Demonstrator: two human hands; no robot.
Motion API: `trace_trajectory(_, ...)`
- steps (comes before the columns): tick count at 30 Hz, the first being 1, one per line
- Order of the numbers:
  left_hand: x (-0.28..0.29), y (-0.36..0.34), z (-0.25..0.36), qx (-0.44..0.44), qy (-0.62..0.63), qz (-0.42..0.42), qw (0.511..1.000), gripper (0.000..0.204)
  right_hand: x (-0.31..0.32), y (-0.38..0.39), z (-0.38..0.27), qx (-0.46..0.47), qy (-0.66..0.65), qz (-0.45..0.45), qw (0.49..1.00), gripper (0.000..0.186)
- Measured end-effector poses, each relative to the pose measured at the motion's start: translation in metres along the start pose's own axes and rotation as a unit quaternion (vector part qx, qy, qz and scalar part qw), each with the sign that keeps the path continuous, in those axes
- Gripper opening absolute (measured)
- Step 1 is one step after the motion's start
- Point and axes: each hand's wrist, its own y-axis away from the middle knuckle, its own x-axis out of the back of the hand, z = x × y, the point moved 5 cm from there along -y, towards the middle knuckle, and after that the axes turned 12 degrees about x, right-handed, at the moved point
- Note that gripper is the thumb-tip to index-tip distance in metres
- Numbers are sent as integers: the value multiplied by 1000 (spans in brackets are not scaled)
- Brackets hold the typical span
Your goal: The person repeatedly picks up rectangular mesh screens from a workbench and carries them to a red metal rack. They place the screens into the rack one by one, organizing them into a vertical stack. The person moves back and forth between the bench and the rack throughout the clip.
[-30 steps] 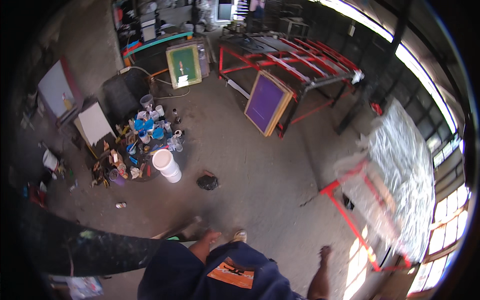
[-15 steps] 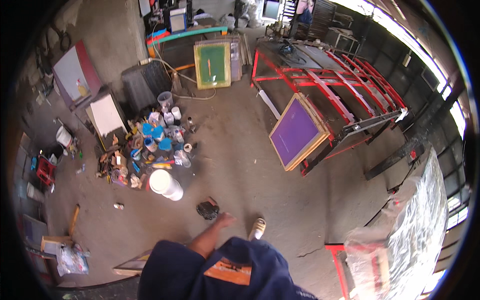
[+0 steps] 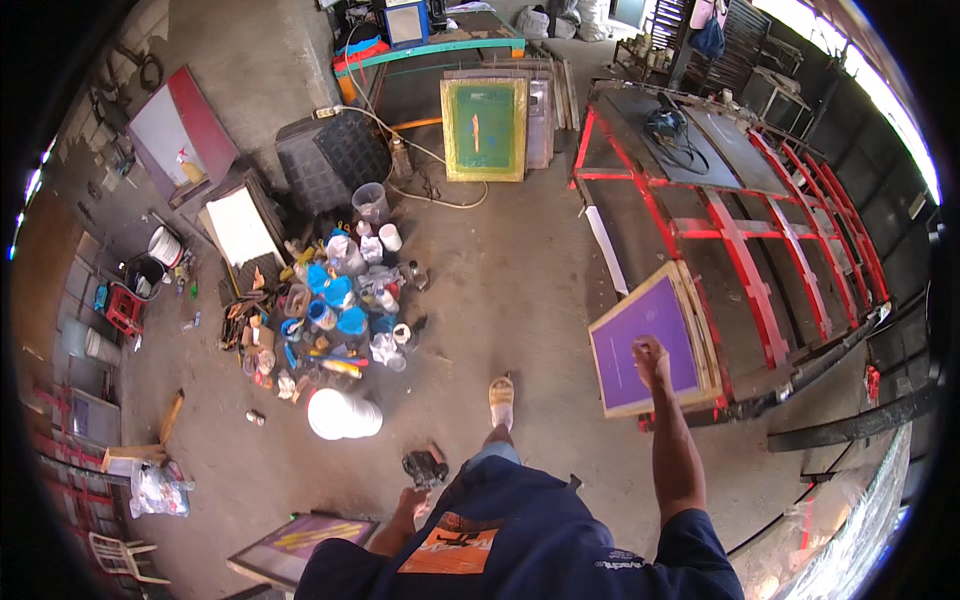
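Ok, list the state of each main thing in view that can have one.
Purple-faced frame: leaning against the red-framed table
Green-faced frame: propped up on edge
White bucket: upright
Clear tub: open
Clear plastic bag: crumpled
Dark bundle: lying on the floor
Left hand: lowered near the bundle, grip unclear
Right hand: extended, nothing visibly held

Framed panel [image 3: 662, 310] right of bucket [image 3: 345, 414]
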Motion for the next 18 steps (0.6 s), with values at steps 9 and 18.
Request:
trace_trajectory(9, -45, -33, 396, -204, -479, 224, 824, 33, -41, 46, 153, -234, 87, -71, 966, 23)
trace_trajectory(18, -226, 42, 799, -415, -351, 238, 805, 40, -65, 71, 217, -702, -82, -64, 705, 31)
